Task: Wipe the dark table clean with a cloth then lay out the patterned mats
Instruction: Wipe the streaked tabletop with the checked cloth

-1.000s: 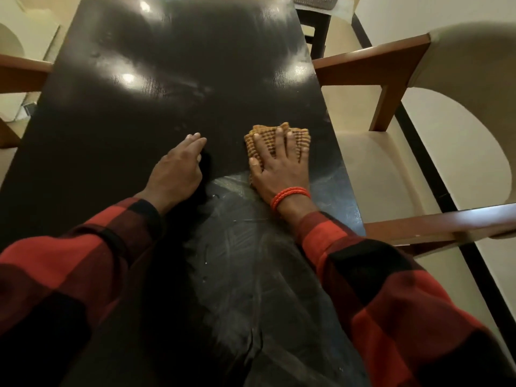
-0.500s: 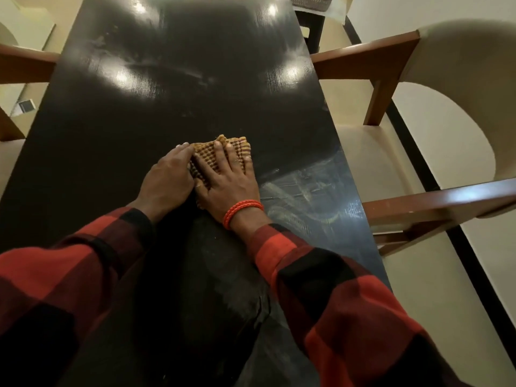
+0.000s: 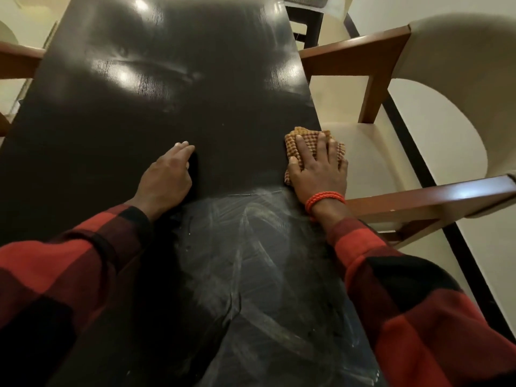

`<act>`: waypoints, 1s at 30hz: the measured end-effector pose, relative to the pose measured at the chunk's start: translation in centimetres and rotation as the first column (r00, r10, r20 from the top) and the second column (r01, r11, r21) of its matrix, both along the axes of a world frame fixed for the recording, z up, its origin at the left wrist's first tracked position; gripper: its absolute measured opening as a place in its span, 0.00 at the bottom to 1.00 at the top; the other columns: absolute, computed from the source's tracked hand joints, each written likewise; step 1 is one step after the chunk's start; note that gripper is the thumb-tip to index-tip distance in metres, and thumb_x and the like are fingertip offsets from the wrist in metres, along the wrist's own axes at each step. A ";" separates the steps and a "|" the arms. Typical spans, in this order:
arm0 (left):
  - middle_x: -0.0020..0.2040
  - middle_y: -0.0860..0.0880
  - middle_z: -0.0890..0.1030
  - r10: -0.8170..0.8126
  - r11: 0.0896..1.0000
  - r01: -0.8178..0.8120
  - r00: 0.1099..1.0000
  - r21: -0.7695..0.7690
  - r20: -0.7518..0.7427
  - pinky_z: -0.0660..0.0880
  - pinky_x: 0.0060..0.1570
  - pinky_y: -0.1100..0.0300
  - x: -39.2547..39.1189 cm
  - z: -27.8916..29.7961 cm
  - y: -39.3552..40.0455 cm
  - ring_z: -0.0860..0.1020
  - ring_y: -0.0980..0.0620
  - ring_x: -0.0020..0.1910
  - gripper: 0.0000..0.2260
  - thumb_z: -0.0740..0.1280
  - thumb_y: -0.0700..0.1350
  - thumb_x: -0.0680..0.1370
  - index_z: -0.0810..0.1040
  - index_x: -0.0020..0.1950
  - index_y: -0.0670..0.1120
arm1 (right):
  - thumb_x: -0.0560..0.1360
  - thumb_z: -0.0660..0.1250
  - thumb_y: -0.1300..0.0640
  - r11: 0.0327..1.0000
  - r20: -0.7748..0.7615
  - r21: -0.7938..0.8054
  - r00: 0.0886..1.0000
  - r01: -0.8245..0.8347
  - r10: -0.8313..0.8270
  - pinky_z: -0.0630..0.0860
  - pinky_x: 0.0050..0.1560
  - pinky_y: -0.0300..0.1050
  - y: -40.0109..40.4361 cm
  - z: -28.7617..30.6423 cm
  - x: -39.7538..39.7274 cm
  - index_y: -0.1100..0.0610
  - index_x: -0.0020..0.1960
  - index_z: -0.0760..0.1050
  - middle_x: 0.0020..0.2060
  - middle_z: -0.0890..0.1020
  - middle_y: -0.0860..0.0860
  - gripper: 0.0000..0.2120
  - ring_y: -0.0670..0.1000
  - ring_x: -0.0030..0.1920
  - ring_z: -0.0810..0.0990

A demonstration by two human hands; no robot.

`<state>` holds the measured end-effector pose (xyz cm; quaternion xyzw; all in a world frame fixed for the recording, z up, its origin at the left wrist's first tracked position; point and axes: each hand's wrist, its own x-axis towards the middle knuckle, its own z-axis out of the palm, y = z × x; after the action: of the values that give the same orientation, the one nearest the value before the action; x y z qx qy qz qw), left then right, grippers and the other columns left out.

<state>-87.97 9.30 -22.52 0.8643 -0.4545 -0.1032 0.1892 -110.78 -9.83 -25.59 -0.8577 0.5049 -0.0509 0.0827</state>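
The long dark table [image 3: 173, 88] runs away from me, glossy, with pale damp streaks on its near half. A tan waffle-weave cloth [image 3: 303, 139] lies at the table's right edge, partly hanging over it. My right hand [image 3: 318, 169], an orange braided band at its wrist, presses flat on the cloth with fingers spread. My left hand [image 3: 167, 177] rests on the bare tabletop near the middle, fingers fairly straight and together, holding nothing. No patterned mats are in view.
A cream armchair with brown wooden arms [image 3: 435, 196] stands close against the table's right side. Another wooden chair arm [image 3: 19, 60] shows at the far left. A dark chair frame [image 3: 304, 20] stands beyond the far right corner. Light floor lies around.
My right hand has slid the cloth from beside my left hand out to the table's right edge. My left hand has stayed in about the same place.
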 end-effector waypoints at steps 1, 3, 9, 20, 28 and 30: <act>0.78 0.45 0.66 0.001 1.000 -0.001 1.000 0.006 0.000 0.58 0.76 0.51 -0.1 0.1 -0.1 0.61 0.48 0.78 0.21 0.56 0.36 0.83 0.67 0.77 0.42 | 0.79 0.48 0.39 1.000 0.003 0.010 1.000 0.019 -0.019 0.50 0.76 0.64 -0.1 0.1 -0.4 0.38 0.79 0.50 0.81 0.50 0.53 0.29 0.57 0.80 0.48; 0.78 0.45 0.66 -0.002 1.000 0.002 1.000 0.023 0.003 0.58 0.76 0.51 0.0 0.3 -0.2 0.61 0.48 0.78 0.21 0.56 0.37 0.83 0.67 0.77 0.42 | 0.80 0.48 0.39 0.999 0.014 0.031 0.999 0.044 -0.045 0.50 0.76 0.64 -0.2 0.1 -0.8 0.39 0.80 0.49 0.81 0.50 0.53 0.29 0.58 0.80 0.48; 0.77 0.45 0.68 -0.010 1.000 0.009 0.999 0.023 0.036 0.60 0.75 0.50 0.1 0.2 -0.2 0.63 0.47 0.77 0.20 0.56 0.37 0.83 0.68 0.76 0.42 | 0.80 0.46 0.40 0.999 -0.005 -0.020 1.000 0.029 -0.029 0.49 0.77 0.63 0.2 0.0 -0.6 0.42 0.80 0.49 0.81 0.50 0.56 0.29 0.60 0.80 0.49; 0.78 0.45 0.66 -0.016 1.000 0.016 1.000 -0.010 0.015 0.59 0.77 0.48 1.1 1.1 3.0 0.61 0.48 0.78 0.25 0.54 0.31 0.80 0.66 0.78 0.42 | 0.80 0.52 0.41 0.975 0.025 -0.044 0.976 -0.216 0.217 0.45 0.77 0.62 10.0 0.4 6.1 0.41 0.80 0.52 0.81 0.51 0.57 0.29 0.60 0.80 0.47; 0.77 0.42 0.68 0.017 1.000 -0.017 1.000 -0.011 0.015 0.62 0.75 0.46 1.8 2.6 5.8 0.64 0.45 0.77 0.21 0.57 0.35 0.82 0.67 0.76 0.40 | 0.80 0.49 0.41 0.880 0.048 0.022 0.880 -0.475 0.473 0.40 0.77 0.63 19.4 0.6 10.8 0.42 0.80 0.52 0.81 0.48 0.57 0.29 0.58 0.80 0.44; 0.77 0.41 0.68 0.024 1.000 -0.023 1.000 -0.011 0.013 0.62 0.75 0.47 1.5 2.8 5.8 0.64 0.45 0.77 0.21 0.57 0.35 0.82 0.67 0.76 0.40 | 0.81 0.49 0.41 0.869 0.046 0.050 0.870 -0.492 0.490 0.38 0.77 0.62 19.3 0.8 10.8 0.42 0.80 0.51 0.81 0.48 0.56 0.28 0.57 0.80 0.42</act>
<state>-86.48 15.10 -19.73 0.8692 -0.4461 -0.0929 0.1918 -99.94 9.50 -24.75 -0.9540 0.2703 -0.0266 0.1268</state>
